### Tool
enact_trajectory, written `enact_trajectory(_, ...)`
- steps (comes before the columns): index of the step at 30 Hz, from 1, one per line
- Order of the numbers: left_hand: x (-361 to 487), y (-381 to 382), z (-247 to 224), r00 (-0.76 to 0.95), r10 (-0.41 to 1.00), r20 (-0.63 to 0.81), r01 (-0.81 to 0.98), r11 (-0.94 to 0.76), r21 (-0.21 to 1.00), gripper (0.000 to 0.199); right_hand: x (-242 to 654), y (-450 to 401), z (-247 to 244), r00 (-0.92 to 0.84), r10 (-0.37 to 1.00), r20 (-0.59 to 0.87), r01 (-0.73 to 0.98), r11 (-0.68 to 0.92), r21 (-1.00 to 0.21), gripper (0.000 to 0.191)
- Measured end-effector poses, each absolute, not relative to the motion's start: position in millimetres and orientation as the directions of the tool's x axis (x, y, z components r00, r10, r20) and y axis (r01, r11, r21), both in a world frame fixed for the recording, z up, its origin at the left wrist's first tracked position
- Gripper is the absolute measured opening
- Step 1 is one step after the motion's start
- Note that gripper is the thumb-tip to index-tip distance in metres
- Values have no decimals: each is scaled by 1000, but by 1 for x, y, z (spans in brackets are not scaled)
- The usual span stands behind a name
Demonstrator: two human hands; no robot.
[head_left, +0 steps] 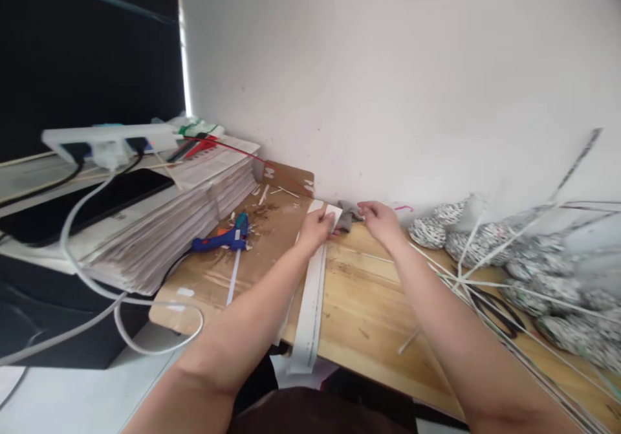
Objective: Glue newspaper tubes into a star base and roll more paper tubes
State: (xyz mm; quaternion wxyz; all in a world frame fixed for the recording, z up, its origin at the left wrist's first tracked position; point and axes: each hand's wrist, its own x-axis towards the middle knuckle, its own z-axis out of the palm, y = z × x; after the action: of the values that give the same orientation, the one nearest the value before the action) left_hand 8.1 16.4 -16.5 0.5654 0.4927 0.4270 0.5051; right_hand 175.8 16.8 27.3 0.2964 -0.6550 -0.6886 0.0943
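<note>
Left fingers (326, 222) grip white paper (334, 211); right fingers (369, 208) curl, hold unclear; stacked sheets (218, 196) bear illegible print.

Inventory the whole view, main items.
Table: 1, tan, centre.
Cardboard: uncounted, brown, on table.
Glue gun: 1, blue, on cardboard.
Long strip: 1, white, overhanging table's front.
Paper piece: 1, white, by strip.
Crumpled piece: 1, grey, far side.
Paper stack: 1, whitish, left.
Flat device: 1, black, on stack.
Power strip: 1, white, left.
Woven bundles: several, greyish, right.
Rods: several, whitish, right.
Left hand: 1, bare, holding paper piece.
Right hand: 1, bare, near crumpled piece.
</note>
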Motion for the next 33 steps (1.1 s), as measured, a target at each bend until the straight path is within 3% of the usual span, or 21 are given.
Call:
enact_trajectory(6,1,20,-24,60,998,-17,-272,33,962,11,161,34,-20,-62,979,195,945,121,-304,34)
enact_trajectory(8,2,21,-23,60,998,-18,-288,34,957,12,154,38,-25,-75,983,167,963,115,-245,27)
enact_trajectory(13,3,22,-25,56,998,-15,-310,32,950,23,156,47,-20,-60,991,120,984,79,-157,32)
enact_trajectory(24,2,24,-24,27,998,-57,-342,63,938,31,178,31,-11,-124,976,178,971,156,-183,56)
enact_trajectory(29,4,24,-23,34,998,-62,-349,70,935,27,190,37,-13,-47,974,220,974,93,-206,44)
enact_trajectory(33,4,25,-24,46,997,-60,-340,72,938,26,179,42,-18,-64,978,196,980,99,-174,57)
